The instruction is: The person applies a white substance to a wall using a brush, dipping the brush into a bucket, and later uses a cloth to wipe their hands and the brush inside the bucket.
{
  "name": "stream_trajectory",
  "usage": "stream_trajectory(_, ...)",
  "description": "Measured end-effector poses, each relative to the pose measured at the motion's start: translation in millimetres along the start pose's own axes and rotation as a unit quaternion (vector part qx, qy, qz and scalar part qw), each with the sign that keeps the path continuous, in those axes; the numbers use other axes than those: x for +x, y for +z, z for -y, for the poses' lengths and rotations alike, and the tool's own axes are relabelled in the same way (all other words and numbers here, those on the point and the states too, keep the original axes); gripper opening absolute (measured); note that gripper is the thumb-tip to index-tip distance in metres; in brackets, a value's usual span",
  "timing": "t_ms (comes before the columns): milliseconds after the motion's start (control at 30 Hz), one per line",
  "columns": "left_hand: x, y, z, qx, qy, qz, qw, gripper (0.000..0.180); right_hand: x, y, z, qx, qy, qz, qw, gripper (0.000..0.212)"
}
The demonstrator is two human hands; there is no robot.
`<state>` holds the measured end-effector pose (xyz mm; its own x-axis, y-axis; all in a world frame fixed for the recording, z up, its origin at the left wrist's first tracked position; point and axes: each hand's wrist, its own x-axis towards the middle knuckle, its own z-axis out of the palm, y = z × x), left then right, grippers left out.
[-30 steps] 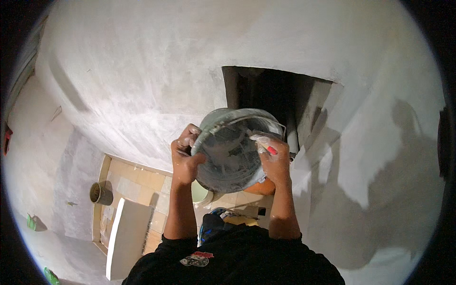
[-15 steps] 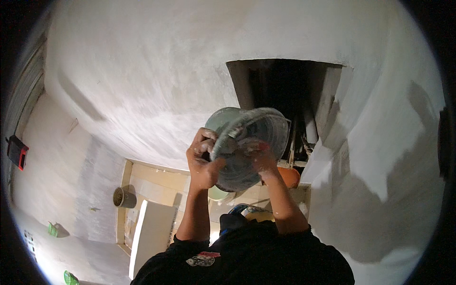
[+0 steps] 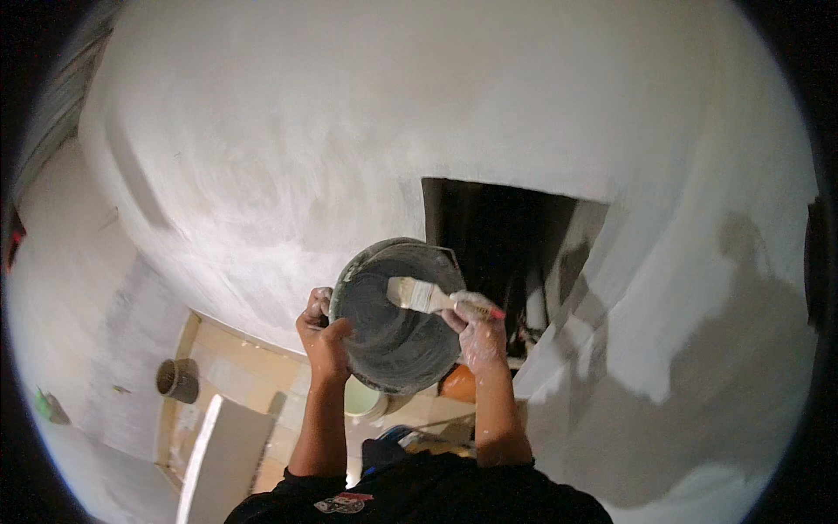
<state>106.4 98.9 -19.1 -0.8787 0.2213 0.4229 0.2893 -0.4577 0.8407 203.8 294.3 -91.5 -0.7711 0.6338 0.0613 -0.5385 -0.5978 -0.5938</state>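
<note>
My left hand grips the left rim of a dark round bucket, its thumb over the edge and its fingers outside. The bucket is held up and tilted so that its inside faces me, with pale smears on the wall and rim. In my right hand is a flat paintbrush with a wooden handle, reddish at the end. Its pale bristles point left, over the bucket's opening. White splashes mark both hands.
Ahead stands a whitish wall with a dark rectangular opening. Below are a pale green tub, an orange container, a grey bucket and a white panel near the tiled floor.
The bucket has turned from strongly tipped to showing its inside. My right hand has moved to its right edge, and the brush now shows plainly. The view has shifted.
</note>
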Motion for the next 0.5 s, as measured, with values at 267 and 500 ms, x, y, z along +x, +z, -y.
stream_trajectory(267, 11.3, -19.9, 3.9, -0.027, -0.021, -0.118, 0.992, 0.023, 7.0, 2.5, 7.8, -0.131, 0.002, 0.093, 0.987, 0.007)
stream_trajectory(500, 13.6, -31.6, 19.3, -0.041, -0.030, -0.137, 0.989, 0.027, 19.7, -41.0, 33.3, -0.225, 0.008, 0.084, 0.971, 0.013)
